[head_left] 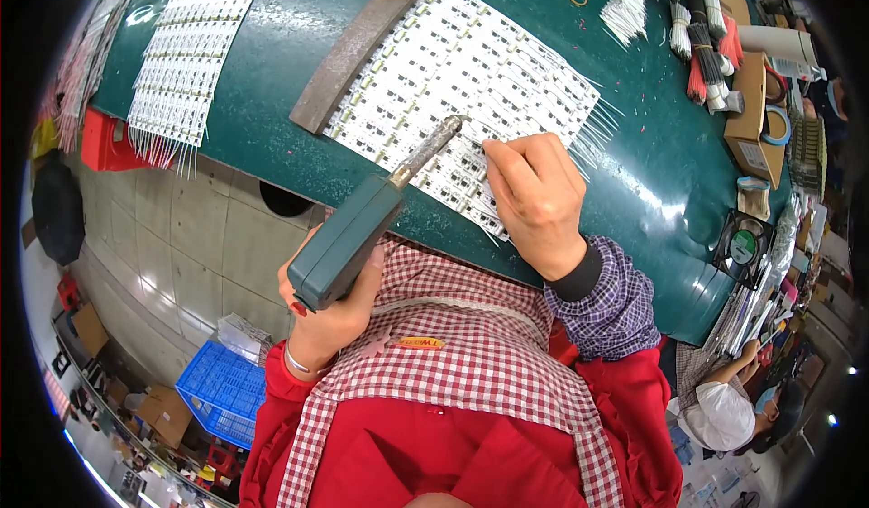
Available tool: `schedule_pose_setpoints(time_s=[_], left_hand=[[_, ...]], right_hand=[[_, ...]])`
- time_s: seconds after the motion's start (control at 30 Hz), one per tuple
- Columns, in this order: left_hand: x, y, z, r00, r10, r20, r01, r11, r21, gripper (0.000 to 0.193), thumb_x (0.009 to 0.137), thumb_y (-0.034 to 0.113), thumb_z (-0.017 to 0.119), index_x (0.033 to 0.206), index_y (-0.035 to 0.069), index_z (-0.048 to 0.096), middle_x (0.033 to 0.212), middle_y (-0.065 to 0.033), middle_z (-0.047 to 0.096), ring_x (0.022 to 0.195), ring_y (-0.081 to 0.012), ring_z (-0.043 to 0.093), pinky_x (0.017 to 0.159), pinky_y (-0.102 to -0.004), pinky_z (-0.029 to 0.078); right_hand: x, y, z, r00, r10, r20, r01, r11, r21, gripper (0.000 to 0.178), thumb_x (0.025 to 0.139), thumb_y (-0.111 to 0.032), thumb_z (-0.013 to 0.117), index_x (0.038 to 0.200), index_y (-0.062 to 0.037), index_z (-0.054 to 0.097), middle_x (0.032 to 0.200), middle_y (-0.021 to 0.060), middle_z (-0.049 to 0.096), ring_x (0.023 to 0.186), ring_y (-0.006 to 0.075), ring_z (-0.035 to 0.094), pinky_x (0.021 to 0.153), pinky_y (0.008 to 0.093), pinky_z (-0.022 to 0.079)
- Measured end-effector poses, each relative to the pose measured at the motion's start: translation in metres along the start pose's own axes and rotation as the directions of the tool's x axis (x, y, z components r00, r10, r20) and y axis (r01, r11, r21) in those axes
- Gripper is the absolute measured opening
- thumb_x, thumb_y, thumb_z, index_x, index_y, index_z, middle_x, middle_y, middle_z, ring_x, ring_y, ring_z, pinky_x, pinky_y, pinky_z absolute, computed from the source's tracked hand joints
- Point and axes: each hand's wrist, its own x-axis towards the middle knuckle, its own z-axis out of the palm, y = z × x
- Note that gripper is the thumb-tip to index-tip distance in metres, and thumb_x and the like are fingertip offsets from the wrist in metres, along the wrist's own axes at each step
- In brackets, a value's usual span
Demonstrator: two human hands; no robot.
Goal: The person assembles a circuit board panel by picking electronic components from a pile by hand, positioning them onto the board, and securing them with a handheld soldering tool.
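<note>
My left hand [333, 320] is wrapped round the grip of a dark green soldering gun [348, 241]. Its metal barrel points up and right, with the tip over a white panel of small circuit boards [425, 69]. Just right of that tip, my right hand [541, 202] is pinched over the panel; what its fingertips hold, if anything, is too small to make out. Thin white wires [593, 137] stick out past the panel's right edge. A brown bar [362, 48] lies along the panel's left edge.
Another wired panel [195, 51] overhangs the green table's [272, 64] left part. Loose white wires [625, 10], wire bundles [697, 42] and a cardboard box [756, 119] lie at the right. A blue crate [222, 390] stands on the floor; another person [724, 413] is at lower right.
</note>
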Motion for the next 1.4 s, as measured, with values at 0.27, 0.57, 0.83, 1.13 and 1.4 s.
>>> schedule_pose_setpoints(time_s=[0.27, 0.57, 0.83, 1.13, 1.4], left_hand=[[-0.003, -0.004, -0.001, 1.000, 0.012, -0.029, -0.012, 1.000, 0.008, 0.024, 0.078, -0.002, 0.077, 0.102, -0.005, 0.074, 0.092, -0.0150, 0.073, 0.073, -0.0230, 0.072, 0.066, -0.0308, 0.057], [-0.002, -0.002, -0.003, 0.999, 0.023, -0.040, -0.024, 0.999, -0.046, 0.023, 0.079, -0.005, 0.077, 0.102, -0.007, 0.073, 0.090, -0.0151, 0.073, 0.071, -0.0214, 0.070, 0.064, -0.0300, 0.055], [-0.002, 0.003, -0.006, 1.000, 0.008, 0.021, -0.007, 0.999, -0.033, 0.021, 0.079, -0.004, 0.076, 0.100, -0.006, 0.073, 0.092, -0.0150, 0.071, 0.072, -0.0213, 0.069, 0.065, -0.0301, 0.054], [-0.002, 0.000, -0.003, 0.999, -0.007, 0.048, 0.008, 0.999, -0.036, 0.019, 0.079, -0.003, 0.076, 0.098, -0.004, 0.073, 0.090, -0.0128, 0.070, 0.069, -0.0195, 0.065, 0.060, -0.0291, 0.051], [-0.005, -0.003, -0.004, 0.998, 0.066, 0.010, -0.066, 0.998, 0.014, 0.023, 0.079, -0.002, 0.077, 0.101, -0.005, 0.074, 0.089, -0.0137, 0.071, 0.069, -0.0204, 0.068, 0.062, -0.0293, 0.054]], right_hand=[[0.002, -0.003, -0.011, 1.000, -0.003, 0.018, 0.002, 1.000, 0.014, 0.025, 0.075, 0.005, 0.076, 0.098, -0.0025, 0.070, 0.082, 0.0068, 0.059, 0.074, 0.0236, 0.059, 0.060, 0.0347, 0.049], [0.008, -0.005, -0.012, 1.000, -0.020, -0.021, 0.021, 1.000, 0.023, 0.028, 0.073, 0.006, 0.076, 0.099, -0.0035, 0.071, 0.080, 0.0058, 0.060, 0.072, 0.0233, 0.059, 0.059, 0.0350, 0.048], [0.005, -0.003, -0.004, 0.999, 0.034, 0.014, -0.034, 0.999, -0.031, 0.028, 0.072, 0.007, 0.081, 0.096, -0.0057, 0.073, 0.078, 0.0060, 0.060, 0.071, 0.0231, 0.061, 0.059, 0.0345, 0.049], [0.005, -0.003, -0.003, 1.000, 0.021, 0.018, -0.020, 0.998, -0.058, 0.028, 0.072, 0.007, 0.081, 0.095, -0.0057, 0.073, 0.076, 0.0055, 0.058, 0.071, 0.0224, 0.060, 0.059, 0.0343, 0.048], [0.004, -0.003, -0.002, 1.000, 0.018, 0.021, -0.016, 0.997, -0.069, 0.028, 0.072, 0.007, 0.080, 0.096, -0.0060, 0.073, 0.077, 0.0055, 0.058, 0.071, 0.0227, 0.060, 0.059, 0.0342, 0.049]])
